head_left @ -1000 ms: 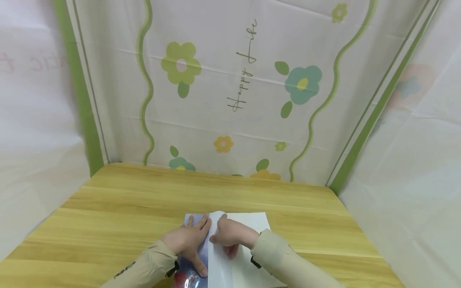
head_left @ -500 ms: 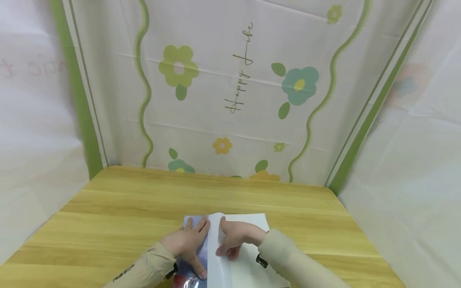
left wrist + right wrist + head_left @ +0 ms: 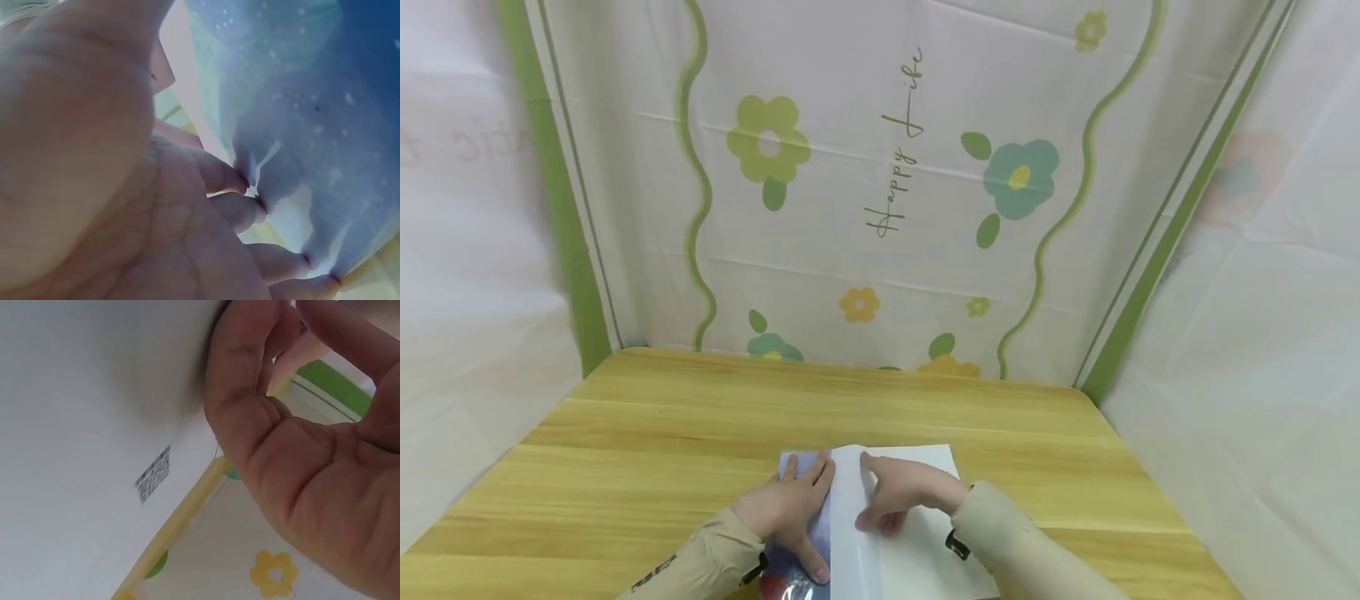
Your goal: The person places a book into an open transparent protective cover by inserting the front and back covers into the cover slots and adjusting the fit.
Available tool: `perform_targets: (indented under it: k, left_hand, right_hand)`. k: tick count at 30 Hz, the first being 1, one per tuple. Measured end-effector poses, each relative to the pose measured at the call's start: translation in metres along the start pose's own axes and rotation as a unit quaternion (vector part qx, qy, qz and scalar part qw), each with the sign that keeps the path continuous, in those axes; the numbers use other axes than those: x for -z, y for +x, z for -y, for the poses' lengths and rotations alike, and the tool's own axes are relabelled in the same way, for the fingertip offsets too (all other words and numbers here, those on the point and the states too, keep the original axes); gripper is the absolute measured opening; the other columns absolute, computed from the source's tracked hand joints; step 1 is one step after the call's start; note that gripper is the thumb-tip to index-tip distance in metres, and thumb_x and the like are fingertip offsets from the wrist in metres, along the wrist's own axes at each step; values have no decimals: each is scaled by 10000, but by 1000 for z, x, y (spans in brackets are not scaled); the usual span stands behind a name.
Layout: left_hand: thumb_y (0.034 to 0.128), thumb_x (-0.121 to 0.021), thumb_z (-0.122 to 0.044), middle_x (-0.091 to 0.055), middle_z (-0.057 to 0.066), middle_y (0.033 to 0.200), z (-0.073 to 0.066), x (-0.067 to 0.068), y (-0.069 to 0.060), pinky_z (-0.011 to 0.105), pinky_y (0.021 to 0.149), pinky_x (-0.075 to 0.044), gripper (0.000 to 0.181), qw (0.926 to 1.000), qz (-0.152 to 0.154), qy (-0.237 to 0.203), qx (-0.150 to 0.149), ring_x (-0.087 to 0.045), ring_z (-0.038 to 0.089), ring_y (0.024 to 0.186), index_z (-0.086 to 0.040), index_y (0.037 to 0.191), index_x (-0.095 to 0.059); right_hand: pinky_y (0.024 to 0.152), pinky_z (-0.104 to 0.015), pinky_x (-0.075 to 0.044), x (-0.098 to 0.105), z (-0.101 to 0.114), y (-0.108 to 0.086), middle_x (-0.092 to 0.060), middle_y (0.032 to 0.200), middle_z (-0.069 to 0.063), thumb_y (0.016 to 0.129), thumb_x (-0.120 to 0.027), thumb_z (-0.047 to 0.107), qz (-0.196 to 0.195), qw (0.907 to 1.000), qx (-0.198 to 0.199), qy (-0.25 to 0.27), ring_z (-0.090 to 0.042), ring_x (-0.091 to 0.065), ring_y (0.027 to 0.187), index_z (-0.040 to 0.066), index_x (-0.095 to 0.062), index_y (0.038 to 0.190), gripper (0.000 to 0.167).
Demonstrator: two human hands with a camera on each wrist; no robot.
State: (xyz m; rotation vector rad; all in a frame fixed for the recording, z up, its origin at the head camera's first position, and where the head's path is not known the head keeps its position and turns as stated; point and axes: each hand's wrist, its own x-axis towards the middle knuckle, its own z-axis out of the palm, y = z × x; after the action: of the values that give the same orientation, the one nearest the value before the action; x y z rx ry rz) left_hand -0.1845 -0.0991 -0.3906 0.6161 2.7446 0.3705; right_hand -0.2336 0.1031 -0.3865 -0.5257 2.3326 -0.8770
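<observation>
One open paper book [image 3: 925, 554] with a glossy blue-purple picture side [image 3: 822, 523] and a plain white side is lying at the near edge of a yellow wood-grain table [image 3: 685, 433], roughly mid-width. One pale, smooth strip [image 3: 852, 554] is running down between the two sides.

Two hands are working on it. Left hand [image 3: 786, 507] is spreading wide over the picture side, thumb well apart from the fingers; four fingertips are touching the white-specked blue surface in the left wrist view. Right hand [image 3: 898, 487] is curling its fingers in, narrow, and resting against the strip, gripping nothing that I'm seeing. One small dark printed square [image 3: 153, 475] is showing on white paper in the right wrist view.

Two beige sleeves [image 3: 1011, 533] are covering the forearms, each carrying one small black piece [image 3: 957, 544] at the cuff.

Behind the table, one white floral cloth [image 3: 820, 233] is hanging, showing three yellow-green flowers, two teal, two orange, plus one "Happy Life" print [image 3: 895, 167].
</observation>
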Motion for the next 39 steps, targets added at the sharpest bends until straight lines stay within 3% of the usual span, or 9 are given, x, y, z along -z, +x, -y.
perform_targets:
  k: [4,7,13,17,26,39]
  left_hand:
    - [544,-904,-570,-185,242,1580,1,0,1,685,1058,-242,1340,10000,35,-7,-31,-131,641,1332,51,1520,-227]
    - [552,-900,-567,-173,235,1585,2,0,1,680,1064,-236,1337,9999,114,-14,10,-118,629,1343,44,1526,-216]
    - [546,-907,-551,-167,229,1589,4,-3,1,678,1063,-238,1335,9999,136,2,46,-114,613,1356,37,1528,-219]
    - [541,-905,-554,-162,229,1590,5,-4,2,678,1066,-232,1338,9999,142,1,80,-106,617,1355,33,1529,-219]
    - [537,-902,-562,-162,231,1590,6,-6,3,685,1064,-226,1340,9999,82,-14,66,-100,620,1355,29,1529,-222]
    - [537,-899,-566,-166,216,1593,1,-3,2,669,1074,-229,1339,9999,69,30,74,-101,602,1366,18,1533,-220]
  right_hand:
    - [534,-340,-546,18,-17,-4,-629,713,-68,780,-820,82,-478,9970,359,-484,-206,-625,596,-45,-465,1402,727]
    - [557,-326,-514,33,-31,-5,-605,779,-47,751,-835,63,-910,9882,544,-1106,-195,-591,640,-66,-567,1271,599]
    - [767,-443,-515,52,-53,-2,-564,1070,-161,655,-929,194,-1380,9698,500,-1946,-292,-519,965,-77,-602,1218,705]
    - [863,-494,-478,58,-58,1,-561,1132,-167,638,-937,283,-1346,9654,425,-2194,-328,-479,1055,-58,-630,1187,715]
    - [855,-442,-500,67,-51,10,-585,1053,-84,660,-929,339,-981,9592,48,-2653,-264,-530,979,-10,-654,1103,628]
    - [817,-430,-509,73,-46,14,-562,980,-43,616,-955,332,-977,9619,-389,-2525,-230,-513,920,46,-623,1049,616]
